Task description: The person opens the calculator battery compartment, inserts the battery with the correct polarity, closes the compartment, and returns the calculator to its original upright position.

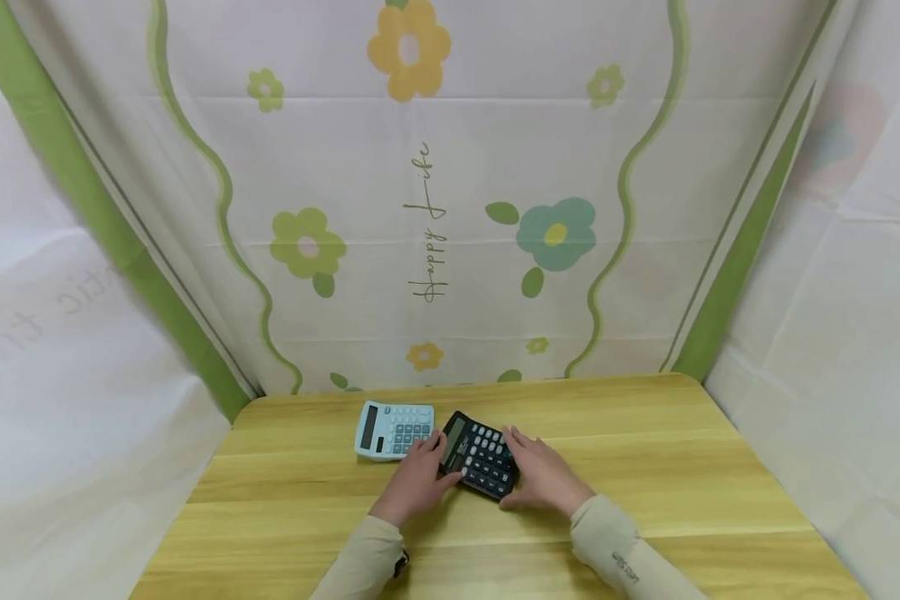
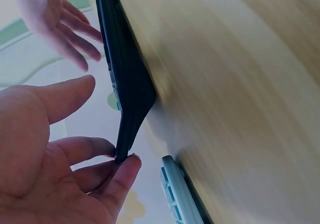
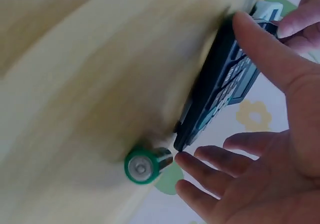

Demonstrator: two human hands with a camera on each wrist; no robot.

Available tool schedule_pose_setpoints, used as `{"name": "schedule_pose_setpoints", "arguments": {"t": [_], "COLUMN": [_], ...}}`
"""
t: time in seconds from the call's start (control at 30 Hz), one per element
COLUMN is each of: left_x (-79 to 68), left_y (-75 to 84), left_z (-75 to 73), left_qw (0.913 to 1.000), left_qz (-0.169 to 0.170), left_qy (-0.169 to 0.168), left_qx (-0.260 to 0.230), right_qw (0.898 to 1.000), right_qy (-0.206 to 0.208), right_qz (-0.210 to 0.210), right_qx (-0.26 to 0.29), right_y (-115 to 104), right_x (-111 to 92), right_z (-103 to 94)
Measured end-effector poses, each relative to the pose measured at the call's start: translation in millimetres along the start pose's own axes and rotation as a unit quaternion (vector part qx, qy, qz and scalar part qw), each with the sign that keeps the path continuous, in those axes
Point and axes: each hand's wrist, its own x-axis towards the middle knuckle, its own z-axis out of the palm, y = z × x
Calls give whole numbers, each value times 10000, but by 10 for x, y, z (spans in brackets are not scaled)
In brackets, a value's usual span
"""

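A black calculator (image 1: 482, 457) with a raised display end lies turned at an angle on the table, between both hands. My left hand (image 1: 418, 483) holds it at the display end; in the left wrist view the fingertips (image 2: 127, 166) are at that edge, with the thumb apart from it. Across the keypad end spans my right hand (image 1: 542, 475), its thumb by the near corner and its fingers by the far one. In the right wrist view, a green and silver battery (image 3: 142, 166) is beside the far corner; the right hand hides it from the head view.
A light blue calculator (image 1: 396, 431) lies just left of the black one, close to the left fingers. The wooden table (image 1: 285, 500) ends at a white fabric wall (image 1: 465, 333) printed with flowers, and more fabric hangs on both sides.
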Motion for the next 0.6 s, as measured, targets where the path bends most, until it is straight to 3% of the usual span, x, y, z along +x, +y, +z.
{"name": "schedule_pose_setpoints", "arguments": {"t": [0.27,0.6], "left_x": [7,22], "left_y": [-69,-148], "left_z": [-22,-58], "left_qw": [9990,9966], "left_qz": [-3,69], "left_qy": [-37,17], "left_qx": [-435,-827], "right_qw": [9993,9999], "right_qy": [126,113], "right_qz": [159,120], "right_qx": [-304,-32], "right_y": [34,40], "right_x": [155,405], "right_z": [-16,24]}}
